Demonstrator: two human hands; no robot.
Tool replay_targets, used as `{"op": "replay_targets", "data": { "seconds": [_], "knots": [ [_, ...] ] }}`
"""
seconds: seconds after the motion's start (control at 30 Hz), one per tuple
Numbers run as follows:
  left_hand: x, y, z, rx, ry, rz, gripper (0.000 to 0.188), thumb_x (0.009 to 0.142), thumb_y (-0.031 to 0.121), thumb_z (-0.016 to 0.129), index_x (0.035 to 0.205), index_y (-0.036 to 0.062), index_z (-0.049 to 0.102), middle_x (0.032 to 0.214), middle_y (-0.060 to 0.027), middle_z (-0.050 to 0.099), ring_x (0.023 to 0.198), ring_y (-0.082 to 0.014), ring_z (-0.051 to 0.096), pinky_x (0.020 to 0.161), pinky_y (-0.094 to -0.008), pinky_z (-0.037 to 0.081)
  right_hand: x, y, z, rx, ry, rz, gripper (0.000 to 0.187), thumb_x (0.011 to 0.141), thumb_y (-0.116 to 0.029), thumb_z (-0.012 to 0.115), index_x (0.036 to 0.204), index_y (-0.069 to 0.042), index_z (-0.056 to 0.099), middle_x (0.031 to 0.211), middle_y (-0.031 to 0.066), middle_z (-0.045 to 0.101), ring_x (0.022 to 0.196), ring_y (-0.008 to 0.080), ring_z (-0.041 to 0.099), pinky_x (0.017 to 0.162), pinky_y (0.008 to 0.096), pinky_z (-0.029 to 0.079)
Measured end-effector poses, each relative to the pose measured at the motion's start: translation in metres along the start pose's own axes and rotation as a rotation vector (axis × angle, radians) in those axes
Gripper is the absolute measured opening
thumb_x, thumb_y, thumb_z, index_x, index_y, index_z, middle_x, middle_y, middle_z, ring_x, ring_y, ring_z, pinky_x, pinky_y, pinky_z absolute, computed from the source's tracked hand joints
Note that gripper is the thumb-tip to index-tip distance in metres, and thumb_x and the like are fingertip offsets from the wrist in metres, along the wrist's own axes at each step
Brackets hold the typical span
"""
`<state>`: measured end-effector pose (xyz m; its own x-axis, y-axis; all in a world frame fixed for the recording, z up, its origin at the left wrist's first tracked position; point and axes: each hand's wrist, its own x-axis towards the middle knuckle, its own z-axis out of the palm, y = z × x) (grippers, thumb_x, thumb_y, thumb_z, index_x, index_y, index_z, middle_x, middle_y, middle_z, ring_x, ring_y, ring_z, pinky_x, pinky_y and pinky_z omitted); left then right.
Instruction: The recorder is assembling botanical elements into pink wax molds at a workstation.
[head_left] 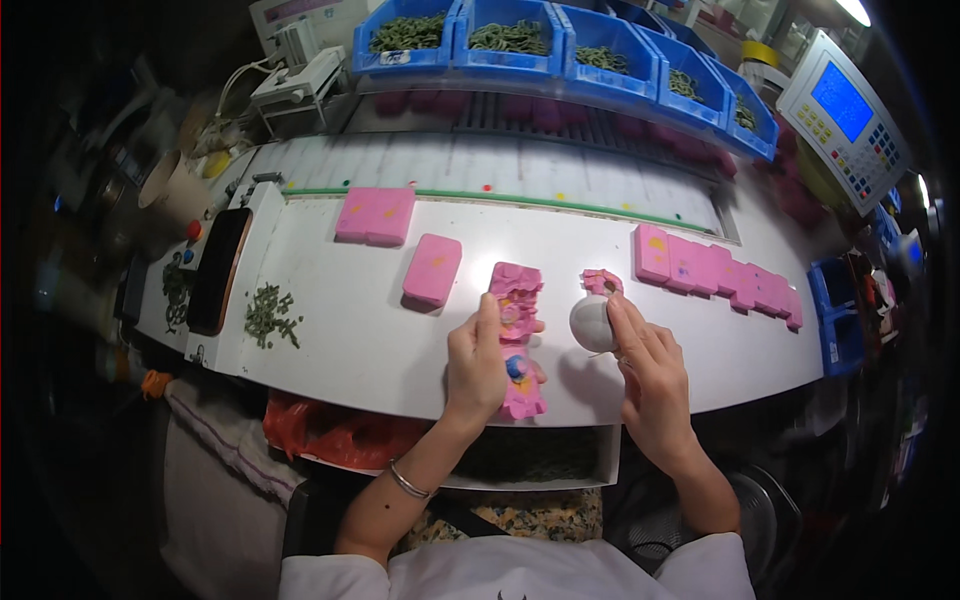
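Note:
My left hand (478,365) is closed around an opened pink rubber mold (517,285), held upright over the front part of the white table. The mold's uneven inner face shows, with yellowish patches and a blue spot near its lower end. To the right, my right hand (652,375) grips a rounded grey-white thing (592,322) whose exact kind I cannot make out. A smaller torn-edged pink piece (602,280) shows just beyond it; whether my fingers touch it is hidden. Left of my left hand lies a single closed pink mold (433,270).
Two more pink molds (375,215) sit farther back; a row of several (700,265) runs along the right. Small green pieces (270,315) lie by a phone (220,270). Blue bins (510,35) hold green pieces above; a control panel (845,115) stands at right.

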<state>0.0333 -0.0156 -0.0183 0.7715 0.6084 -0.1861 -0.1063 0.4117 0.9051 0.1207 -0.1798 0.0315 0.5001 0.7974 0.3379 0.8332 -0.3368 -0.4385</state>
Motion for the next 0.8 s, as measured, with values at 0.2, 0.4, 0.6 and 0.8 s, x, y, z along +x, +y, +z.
{"op": "replay_targets", "data": {
  "seconds": [0.2,0.4,0.6,0.8],
  "knots": [
    [-0.006,-0.006,-0.012,0.356,0.155,0.407,0.034,0.097,0.029,0.046,0.101,-0.0040,0.054,0.079,-0.0099,0.060,0.061,-0.0170,0.063,0.053,-0.0273,0.048,-0.022,0.039,-0.006,-0.073,-0.088,0.172,0.062,0.067,0.013,0.055,0.127,-0.001,0.048,0.128,0.0141,0.050,0.098,0.0327,0.051,0.088,0.0416,0.040],
    [-0.019,0.002,-0.011,0.894,0.280,0.746,0.036,0.079,0.022,0.073,0.104,0.0006,0.058,0.097,-0.0091,0.053,0.086,-0.0204,0.056,0.074,-0.0313,0.047,0.024,0.031,-0.001,-0.114,0.094,0.045,0.034,0.075,-0.002,0.063,0.109,0.000,0.060,0.106,0.0153,0.055,0.094,0.0318,0.050,0.082,0.0399,0.042],
    [-0.026,-0.002,-0.016,1.235,0.390,0.795,0.041,0.065,0.011,0.081,0.101,0.0048,0.063,0.111,-0.0102,0.048,0.091,-0.0240,0.053,0.078,-0.0326,0.046,0.052,0.046,0.041,-0.305,0.022,0.162,0.016,0.075,-0.005,0.066,0.089,0.000,0.062,0.091,0.0135,0.055,0.089,0.0304,0.050,0.079,0.0386,0.042],
    [-0.042,0.012,-0.004,0.873,0.200,0.804,0.026,0.077,0.003,0.070,0.102,-0.0002,0.062,0.090,-0.0093,0.058,0.082,-0.0205,0.060,0.066,-0.0280,0.050,0.029,0.002,0.026,0.249,0.038,0.046,0.014,0.073,-0.007,0.068,0.083,-0.003,0.060,0.082,0.0096,0.054,0.080,0.0249,0.051,0.070,0.0352,0.043]
  ]
}}
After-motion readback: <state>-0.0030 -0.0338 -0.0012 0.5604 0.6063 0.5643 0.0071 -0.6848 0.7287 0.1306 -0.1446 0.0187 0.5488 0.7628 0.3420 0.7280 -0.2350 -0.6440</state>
